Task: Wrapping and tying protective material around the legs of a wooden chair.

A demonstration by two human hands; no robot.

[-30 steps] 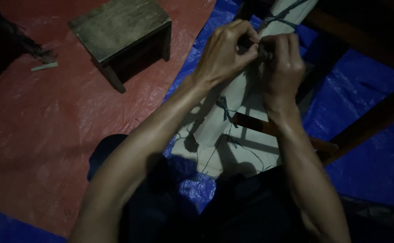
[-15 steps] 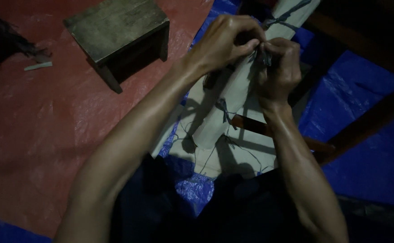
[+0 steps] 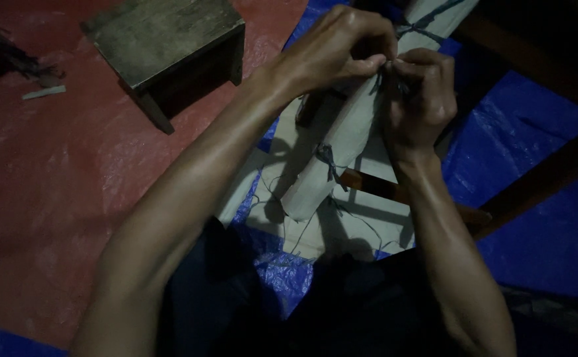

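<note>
Both hands have crept toward the frame's top: left hand (image 3: 335,53) and right hand (image 3: 418,96) pinch the string (image 3: 387,74) tighter on the pale roll (image 3: 342,145).

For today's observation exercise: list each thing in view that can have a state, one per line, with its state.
Left hand: fingers pinched on blue string.
Right hand: closed around blue string.
Thin blue string: held between both hands at the roll.
Pale rolled sheet: rolled, tied lower down.
Small dark wooden stool: upright, untouched.
Blue plastic tarp: spread flat.

Dim light is falling on a red floor covering (image 3: 51,198); a small wooden stool (image 3: 170,46) is standing left of the fingers, blue tarp (image 3: 533,165) lying right.
</note>
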